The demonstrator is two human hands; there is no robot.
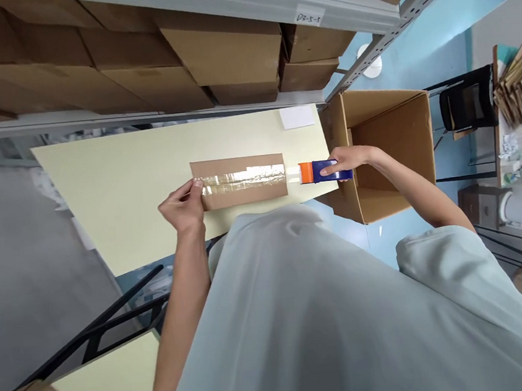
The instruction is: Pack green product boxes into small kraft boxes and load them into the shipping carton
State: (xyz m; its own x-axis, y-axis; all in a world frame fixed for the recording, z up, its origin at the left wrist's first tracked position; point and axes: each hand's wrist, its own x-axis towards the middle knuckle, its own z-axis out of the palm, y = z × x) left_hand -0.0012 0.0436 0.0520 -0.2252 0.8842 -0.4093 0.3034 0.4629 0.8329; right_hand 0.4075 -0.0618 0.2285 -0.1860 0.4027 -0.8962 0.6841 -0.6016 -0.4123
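A small brown cardboard box [245, 196] lies on the pale yellow tabletop [114, 180] in front of me. Clear shiny tape [245, 177] runs along its upper face from the left end to the right end. My left hand [184, 208] grips the box's left end, with the thumb pressed near the end of the tape. My right hand [349, 158] is wrapped round an orange and blue tape dispenser [306, 173], just right of the box. Between box and dispenser a short stretch of tape shows. The underside of the box is hidden.
Right of the table stands a large open cardboard box [392, 138]. Along the far side a metal shelf [241, 5] holds several cartons [231, 49]. A white paper [297, 117] lies near the table's far right corner. A black chair [468, 105] stands farther right.
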